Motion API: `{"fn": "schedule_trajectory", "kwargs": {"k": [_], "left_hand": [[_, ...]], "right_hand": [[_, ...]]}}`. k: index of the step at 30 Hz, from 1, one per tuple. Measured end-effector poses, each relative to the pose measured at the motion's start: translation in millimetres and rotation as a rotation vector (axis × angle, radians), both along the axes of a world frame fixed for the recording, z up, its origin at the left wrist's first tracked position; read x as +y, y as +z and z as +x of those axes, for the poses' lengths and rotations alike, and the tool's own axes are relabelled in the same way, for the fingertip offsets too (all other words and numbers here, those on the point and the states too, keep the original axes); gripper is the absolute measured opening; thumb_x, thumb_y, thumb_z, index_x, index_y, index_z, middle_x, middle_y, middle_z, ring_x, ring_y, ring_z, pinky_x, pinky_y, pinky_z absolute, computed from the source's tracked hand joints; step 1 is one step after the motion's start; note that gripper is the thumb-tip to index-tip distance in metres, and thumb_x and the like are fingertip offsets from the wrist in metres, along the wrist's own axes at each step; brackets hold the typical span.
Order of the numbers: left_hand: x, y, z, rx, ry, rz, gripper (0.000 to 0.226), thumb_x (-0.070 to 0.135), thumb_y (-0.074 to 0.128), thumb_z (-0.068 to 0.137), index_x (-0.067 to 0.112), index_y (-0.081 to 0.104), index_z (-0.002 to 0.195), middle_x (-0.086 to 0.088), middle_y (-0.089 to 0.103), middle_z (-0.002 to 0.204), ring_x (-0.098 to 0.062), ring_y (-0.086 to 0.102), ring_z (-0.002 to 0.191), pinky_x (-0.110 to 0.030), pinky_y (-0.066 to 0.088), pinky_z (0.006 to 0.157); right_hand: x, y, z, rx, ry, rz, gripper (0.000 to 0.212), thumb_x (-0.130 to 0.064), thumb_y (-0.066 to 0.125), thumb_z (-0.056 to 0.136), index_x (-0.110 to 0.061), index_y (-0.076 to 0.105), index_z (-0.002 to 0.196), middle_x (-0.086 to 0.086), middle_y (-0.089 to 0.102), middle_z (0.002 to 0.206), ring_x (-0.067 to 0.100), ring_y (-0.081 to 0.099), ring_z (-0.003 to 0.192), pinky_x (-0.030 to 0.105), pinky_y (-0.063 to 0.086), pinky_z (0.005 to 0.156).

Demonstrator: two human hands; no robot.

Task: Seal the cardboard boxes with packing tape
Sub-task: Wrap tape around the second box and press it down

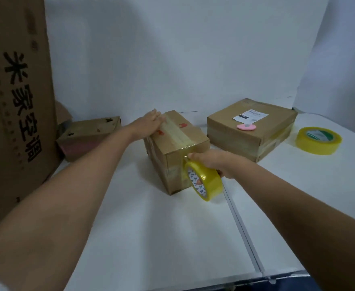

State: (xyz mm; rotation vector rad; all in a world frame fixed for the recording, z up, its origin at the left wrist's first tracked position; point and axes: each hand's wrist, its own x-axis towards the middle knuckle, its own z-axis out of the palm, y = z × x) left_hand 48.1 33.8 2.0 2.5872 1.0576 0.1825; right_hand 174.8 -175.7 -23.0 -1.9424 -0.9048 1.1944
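My left hand [150, 122] is lying flat on the far top edge of the small cardboard box [175, 151], fingers straight, pressing it down; my right hand [211, 162] is gripping the yellow tape roll [205, 181], fingers curled through its core, holding it against the box's near face just below the top edge. A strip of tape [177, 134] is running along the top seam from my left hand over the near edge to the roll; the box is sitting mid-table [151, 238], turned at an angle. To its right, a wider flat box [250, 131] is carrying a white label [250, 117] and a pink cutter [246, 127]; a second tape roll [318, 140] is lying flat further right. A battered low box [88, 137] is sitting left; a tall printed carton [15, 97] is standing at the far left.
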Motion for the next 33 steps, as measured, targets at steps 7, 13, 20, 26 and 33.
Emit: {"fn": "schedule_trajectory", "kwargs": {"k": [7, 13, 20, 26, 33], "left_hand": [[1.0, -4.2, 31.5, 0.214, 0.009, 0.127, 0.048, 0.029, 0.018, 0.107, 0.001, 0.034, 0.143, -0.017, 0.032, 0.148, -0.032, 0.028, 0.139, -0.052, 0.024, 0.114], [-68.7, -20.3, 21.2, 0.222, -0.182, 0.104, 0.065, 0.044, 0.015, 0.105, 0.004, 0.005, 0.155, -0.011, -0.001, 0.164, -0.019, -0.004, 0.151, -0.036, -0.002, 0.12], [-89.0, -16.9, 13.0, 0.146, -0.22, 0.099, 0.061, 0.042, 0.021, 0.106, 0.011, 0.008, 0.156, -0.004, 0.0, 0.165, -0.012, -0.003, 0.151, -0.031, -0.004, 0.122], [-73.4, -27.9, -23.5, 0.005, -0.18, 0.175, 0.068, 0.043, 0.053, 0.097, 0.017, 0.025, 0.154, 0.0, 0.019, 0.162, -0.017, 0.007, 0.151, -0.035, 0.014, 0.12], [-72.3, -41.4, -26.8, -0.078, -0.174, 0.274, 0.063, 0.04, 0.056, 0.096, 0.012, 0.036, 0.149, -0.003, 0.035, 0.156, -0.026, 0.019, 0.148, -0.036, 0.023, 0.115]], "right_hand": [[13.1, -9.0, 7.0, -0.006, 0.028, -0.009, 0.036, -0.048, 0.046, 0.099, -0.013, 0.046, 0.11, 0.002, 0.062, 0.075, 0.007, 0.062, 0.042, 0.018, 0.045, 0.036], [12.0, -11.3, 2.6, 0.072, 0.01, 0.03, 0.03, -0.041, 0.043, 0.102, -0.012, 0.049, 0.093, 0.004, 0.062, 0.069, 0.008, 0.06, 0.038, 0.018, 0.045, 0.034], [11.0, -23.7, -2.7, -0.081, -0.04, 0.123, 0.041, -0.045, 0.045, 0.099, -0.009, 0.055, 0.114, 0.011, 0.069, 0.092, 0.024, 0.069, 0.076, 0.026, 0.057, 0.063], [-0.6, -29.9, 3.1, 0.374, -0.058, 0.2, 0.043, -0.046, 0.045, 0.099, -0.007, 0.059, 0.108, 0.015, 0.066, 0.078, 0.029, 0.065, 0.063, 0.039, 0.054, 0.075], [-13.0, -22.2, -5.3, 0.259, -0.083, 0.29, 0.034, -0.036, 0.056, 0.095, -0.003, 0.063, 0.096, 0.016, 0.069, 0.074, 0.028, 0.068, 0.06, 0.034, 0.057, 0.065]]}}
